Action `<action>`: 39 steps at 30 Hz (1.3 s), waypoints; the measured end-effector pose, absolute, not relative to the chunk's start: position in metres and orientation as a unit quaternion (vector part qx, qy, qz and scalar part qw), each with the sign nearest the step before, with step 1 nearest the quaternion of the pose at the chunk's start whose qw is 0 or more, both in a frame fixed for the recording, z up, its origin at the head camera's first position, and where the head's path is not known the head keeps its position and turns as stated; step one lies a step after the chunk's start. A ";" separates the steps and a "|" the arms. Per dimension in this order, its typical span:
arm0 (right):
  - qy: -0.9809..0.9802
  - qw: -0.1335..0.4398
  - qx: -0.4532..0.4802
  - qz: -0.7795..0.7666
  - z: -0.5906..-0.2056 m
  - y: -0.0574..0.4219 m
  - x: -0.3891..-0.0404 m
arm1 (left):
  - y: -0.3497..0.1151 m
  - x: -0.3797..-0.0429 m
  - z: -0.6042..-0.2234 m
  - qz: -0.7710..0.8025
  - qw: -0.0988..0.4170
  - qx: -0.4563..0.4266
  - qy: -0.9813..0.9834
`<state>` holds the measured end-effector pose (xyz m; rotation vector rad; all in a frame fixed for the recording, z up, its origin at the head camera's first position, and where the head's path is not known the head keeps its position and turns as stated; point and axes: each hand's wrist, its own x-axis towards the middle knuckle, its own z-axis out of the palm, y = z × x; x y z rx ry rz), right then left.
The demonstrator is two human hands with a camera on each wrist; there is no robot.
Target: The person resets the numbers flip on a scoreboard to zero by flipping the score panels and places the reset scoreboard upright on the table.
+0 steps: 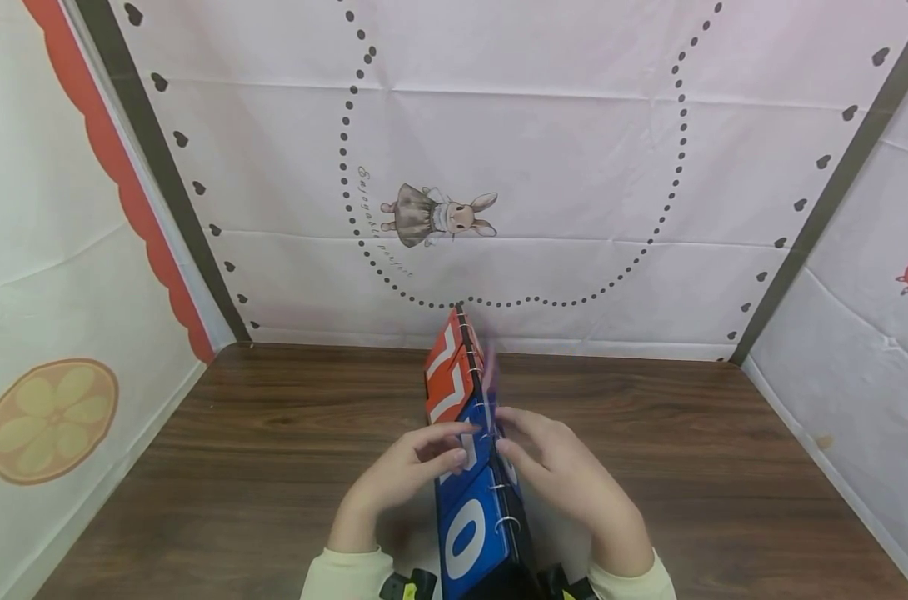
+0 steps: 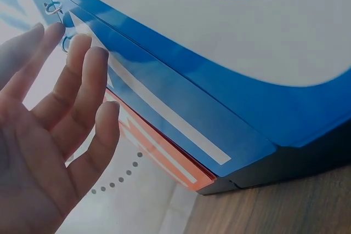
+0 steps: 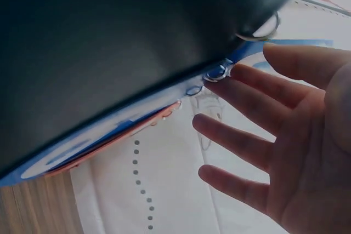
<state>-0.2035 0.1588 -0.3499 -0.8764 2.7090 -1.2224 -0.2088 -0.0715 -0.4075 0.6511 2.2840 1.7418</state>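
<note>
the left hand (image 1: 412, 462) is held loosely cupped, thumb and fingers apart, and nothing is seen gripped in it; the right hand (image 1: 570, 475) is spread wide, its fingers near the metal rings (image 1: 508, 522). whether a panel is touched by either cannot be told for certain. between the hands, on the wooden table (image 1: 274, 450), the ring-bound flip stand (image 1: 482, 487) is set with its ridge uppermost. a panel could be snagged on a ring or bent, it is judged, if it were pushed over unevenly; the narrow stand could also be slid or tipped if it were pressed harder from one side. its long axis is run away from the person, slightly leftward at the far end. the orange panels (image 1: 450, 375) are pointed towards the patterned cloth (image 1: 574, 167), the blue ones towards the person.
</note>
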 end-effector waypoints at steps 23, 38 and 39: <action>0.902 0.020 -0.328 -0.281 -0.349 0.147 -0.197 | -0.115 -0.194 -0.395 0.750 -0.148 0.046 0.643; 0.925 0.085 -0.202 -0.310 -0.350 0.174 -0.207 | -0.132 -0.204 -0.428 0.620 0.026 -0.025 0.784; 0.925 0.092 -0.201 -0.310 -0.352 0.173 -0.208 | -0.131 -0.205 -0.430 0.618 0.029 -0.029 0.785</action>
